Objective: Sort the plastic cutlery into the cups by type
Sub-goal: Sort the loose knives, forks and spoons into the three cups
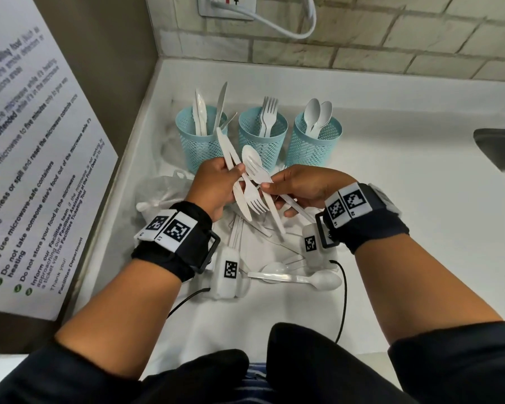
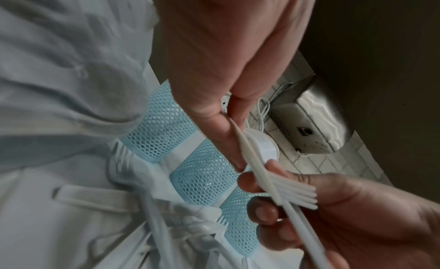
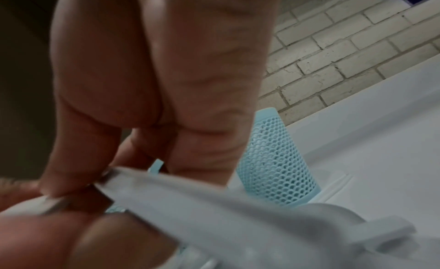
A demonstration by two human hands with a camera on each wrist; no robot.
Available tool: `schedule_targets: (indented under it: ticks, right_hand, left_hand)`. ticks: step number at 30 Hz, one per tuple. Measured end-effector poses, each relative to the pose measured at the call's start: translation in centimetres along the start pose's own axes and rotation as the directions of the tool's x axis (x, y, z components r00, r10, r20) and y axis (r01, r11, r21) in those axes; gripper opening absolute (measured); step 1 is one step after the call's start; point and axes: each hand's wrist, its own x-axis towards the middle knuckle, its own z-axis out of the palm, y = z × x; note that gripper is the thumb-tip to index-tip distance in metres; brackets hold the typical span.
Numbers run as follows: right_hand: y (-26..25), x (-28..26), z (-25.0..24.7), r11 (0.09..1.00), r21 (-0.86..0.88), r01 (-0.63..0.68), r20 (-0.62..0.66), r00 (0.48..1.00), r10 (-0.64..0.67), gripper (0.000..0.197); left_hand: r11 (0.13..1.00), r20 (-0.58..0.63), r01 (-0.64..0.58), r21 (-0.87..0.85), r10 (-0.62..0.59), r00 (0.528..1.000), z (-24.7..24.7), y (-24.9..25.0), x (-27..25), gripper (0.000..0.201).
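Three blue mesh cups stand in a row: the left cup (image 1: 201,141) holds knives, the middle cup (image 1: 263,138) forks, the right cup (image 1: 317,141) spoons. Just in front of them my left hand (image 1: 233,173) grips a crossed bundle of white cutlery (image 1: 250,196), with a knife, a fork and a spoon showing. My right hand (image 1: 270,185) pinches a piece of that bundle from the right; I cannot tell which type. In the left wrist view the fork (image 2: 297,196) lies against the right hand (image 2: 333,207). The right wrist view shows only blurred white plastic (image 3: 214,207) under the fingers.
Loose white cutlery (image 1: 292,277) lies on the white counter (image 1: 391,228) below my hands. A clear plastic bag (image 1: 161,191) sits to the left. A steel sink (image 1: 499,150) is at the right edge. A notice board (image 1: 27,170) lines the left, a brick wall and a socket with its cord (image 1: 274,24) the back.
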Motion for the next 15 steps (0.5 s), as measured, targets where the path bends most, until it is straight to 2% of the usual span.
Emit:
schedule_targets:
  ticks: [2, 5, 11, 15]
  right_hand:
    - [-0.21, 0.12, 0.32, 1.0, -0.001, 0.009, -0.005, 1.0, -0.009, 0.017]
    - [-0.15, 0.43, 0.5, 1.0, -0.003, 0.027, -0.028, 0.999, -0.027, 0.018]
    - [-0.49, 0.18, 0.54, 0.983, -0.179, 0.051, -0.04, 0.997, -0.059, 0.026]
    - [-0.69, 0.1, 0.48, 0.962, -0.268, 0.054, -0.038, 0.997, -0.066, 0.031]
  left_hand:
    - [1.0, -0.003, -0.007, 0.021, 0.008, 1.0, 0.16, 0.03, 0.04, 0.015]
    - [1.0, -0.015, -0.002, 0.025, 0.002, 1.0, 0.25, -0.05, 0.22, 0.018]
    - [1.0, 0.001, -0.015, -0.01, 0.015, 1.0, 0.55, -0.07, 0.15, 0.012]
    - [0.999, 0.0, 0.015, -0.035, -0.015, 1.0, 0.69, 0.01, 0.22, 0.016]
